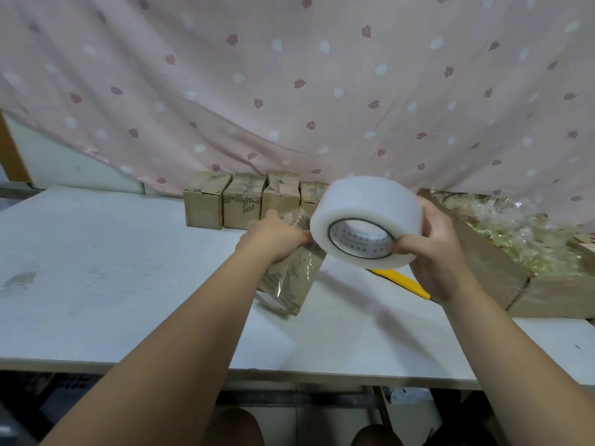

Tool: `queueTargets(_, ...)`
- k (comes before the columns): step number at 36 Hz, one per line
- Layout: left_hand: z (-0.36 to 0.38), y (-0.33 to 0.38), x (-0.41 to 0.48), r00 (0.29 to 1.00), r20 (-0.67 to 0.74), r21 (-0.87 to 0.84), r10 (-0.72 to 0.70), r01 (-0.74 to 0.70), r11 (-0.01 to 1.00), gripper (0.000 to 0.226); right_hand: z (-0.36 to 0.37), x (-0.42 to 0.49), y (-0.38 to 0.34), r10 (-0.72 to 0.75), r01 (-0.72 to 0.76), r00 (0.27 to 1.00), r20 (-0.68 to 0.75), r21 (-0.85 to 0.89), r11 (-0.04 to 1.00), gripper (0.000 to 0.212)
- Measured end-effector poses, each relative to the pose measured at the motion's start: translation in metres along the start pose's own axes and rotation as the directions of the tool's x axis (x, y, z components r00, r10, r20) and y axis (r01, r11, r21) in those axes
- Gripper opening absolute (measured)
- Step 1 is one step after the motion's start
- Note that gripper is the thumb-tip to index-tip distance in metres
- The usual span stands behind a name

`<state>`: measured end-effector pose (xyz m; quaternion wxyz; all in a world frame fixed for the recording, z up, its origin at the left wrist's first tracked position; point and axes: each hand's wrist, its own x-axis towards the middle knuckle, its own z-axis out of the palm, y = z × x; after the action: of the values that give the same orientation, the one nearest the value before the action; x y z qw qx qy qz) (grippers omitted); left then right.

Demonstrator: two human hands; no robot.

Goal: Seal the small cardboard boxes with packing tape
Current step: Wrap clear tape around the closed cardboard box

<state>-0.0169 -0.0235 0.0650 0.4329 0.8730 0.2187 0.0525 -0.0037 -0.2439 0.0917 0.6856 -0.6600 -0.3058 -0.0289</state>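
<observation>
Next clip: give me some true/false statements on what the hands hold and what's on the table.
1. The right hand holds the tape roll. True.
2. The left hand rests flat on the table. False: it grips a box.
3. Four boxes stand in a row at the back. True.
4. The tape roll is brown. False: it is whitish.
5. A yellow tool lies on the table. True.

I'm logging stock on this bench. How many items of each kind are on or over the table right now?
Small cardboard boxes: 5, with four in a back row and one box in the left hand
Tape rolls: 1, held by the right hand
Yellow tools: 1
Large open cartons of clear wrapping: 1
Total: 8
</observation>
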Motion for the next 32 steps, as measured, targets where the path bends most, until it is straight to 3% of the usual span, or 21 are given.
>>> queueTargets(6, 0.01, 0.012, -0.002, 1.0, 0.002, 0.312, -0.022, 0.021, 0.95, 0.095, 0.008, -0.003, 0.0, 0.01, 0.013, 0.997, -0.078, 0.294, 0.956, 0.049)
queueTargets(13, 0.047, 0.025, -0.017, 1.0, 0.005, 0.535, -0.008, 0.004, 0.845, 0.078, 0.018, -0.006, 0.011, 0.128, -0.051, 0.98, -0.152, 0.431, 0.901, 0.052)
queueTargets(18, 0.06, 0.018, -0.033, 0.985, 0.027, 0.592, 0.169, -0.152, 0.791, 0.061, 0.017, -0.011, 0.023, 0.196, -0.072, 0.958, -0.207, 0.49, 0.869, 0.037)
queueTargets(25, 0.057, 0.012, -0.032, 0.937, 0.285, 0.63, 0.201, -0.341, 0.698, 0.096, 0.018, -0.018, 0.03, 0.167, -0.023, 0.954, -0.25, 0.494, 0.869, 0.035)
queueTargets(29, 0.064, 0.01, -0.038, 0.943, 0.231, 0.632, 0.238, -0.332, 0.7, 0.111, 0.023, -0.019, 0.033, 0.158, 0.008, 0.943, -0.294, 0.495, 0.869, 0.036)
queueTargets(32, 0.076, 0.011, -0.045, 0.911, 0.261, 0.663, 0.319, -0.409, 0.627, 0.083, 0.031, -0.018, 0.037, 0.153, 0.03, 0.933, -0.327, 0.491, 0.87, 0.034)
